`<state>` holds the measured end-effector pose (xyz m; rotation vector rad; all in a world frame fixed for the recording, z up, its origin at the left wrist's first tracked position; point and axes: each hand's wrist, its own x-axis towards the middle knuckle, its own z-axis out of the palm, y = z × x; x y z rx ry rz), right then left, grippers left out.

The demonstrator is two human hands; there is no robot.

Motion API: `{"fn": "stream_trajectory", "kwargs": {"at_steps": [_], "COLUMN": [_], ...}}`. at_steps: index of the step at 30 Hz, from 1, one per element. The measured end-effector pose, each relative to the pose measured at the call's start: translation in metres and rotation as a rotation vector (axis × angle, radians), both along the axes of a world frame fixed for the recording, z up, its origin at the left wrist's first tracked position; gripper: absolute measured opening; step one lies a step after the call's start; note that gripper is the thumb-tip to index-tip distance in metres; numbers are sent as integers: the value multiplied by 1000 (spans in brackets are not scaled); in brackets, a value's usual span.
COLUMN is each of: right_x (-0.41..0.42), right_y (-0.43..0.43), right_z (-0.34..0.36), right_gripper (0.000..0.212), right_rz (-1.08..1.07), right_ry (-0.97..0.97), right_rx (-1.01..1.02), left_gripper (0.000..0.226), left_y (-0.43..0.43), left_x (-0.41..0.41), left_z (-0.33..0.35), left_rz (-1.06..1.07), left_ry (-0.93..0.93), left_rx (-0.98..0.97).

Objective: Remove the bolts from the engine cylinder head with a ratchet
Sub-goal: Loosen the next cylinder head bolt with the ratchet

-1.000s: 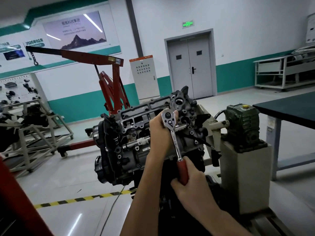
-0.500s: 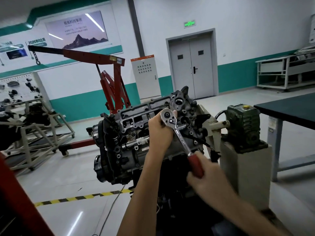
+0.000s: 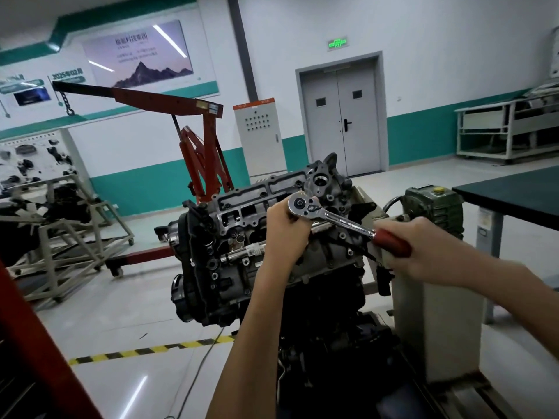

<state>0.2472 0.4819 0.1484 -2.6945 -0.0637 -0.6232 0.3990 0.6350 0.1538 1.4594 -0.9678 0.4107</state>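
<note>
Far behind the two grips stands a red engine crane (image 3: 208, 152). Directly under them the engine cylinder head (image 3: 242, 211) sits tilted on its stand, with a green gearbox (image 3: 435, 207) just beyond the right hand (image 3: 423, 247), which is wrapped round the red handle of the ratchet (image 3: 302, 204). The left hand (image 3: 284, 228) curls round the ratchet's head at the cylinder head's upper end and hides the bolt beneath; below is a pale glossy floor (image 3: 121, 313) with a yellow-black stripe, and a grey double door (image 3: 341, 122) stands at the back.
</note>
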Motion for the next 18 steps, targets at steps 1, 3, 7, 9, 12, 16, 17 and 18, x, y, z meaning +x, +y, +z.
{"fn": "stream_trajectory", "kwargs": {"at_steps": [1,3,7,9,12,16,17,18], "right_x": [2,1,12,28,29,0,-5,-7], "right_y": [3,27,114,146,145,69,48,29], "right_z": [-5,-30,-77,-84,-81,-56,-44,-32], "right_gripper": [28,36,32,31,28,36,38,36], "right_rz": [-14,-35,-83,-59,-6,21,29,21], "right_ry": [-5,-61,-249,-269,-247,-114,-80,-53], "right_rx": [36,231,675,829,868,471,364,251], "left_gripper": [53,50,48,48,48,50,50,50], "left_y": [0,-3,-7,-8,-7,-6,-6,-8], "left_x": [-1,-3,-5,-5,-4,-3,-3,-2], "left_z": [-1,-5,-8,-8,-7,-6,-5,-4], "left_rz": [3,6,44,64,54,5,-4,-7], "left_ry": [0,-4,-22,-45,-42,-11,-13,-20], "left_rx": [-17,-51,-99,-105,-95,-50,-39,-30]}}
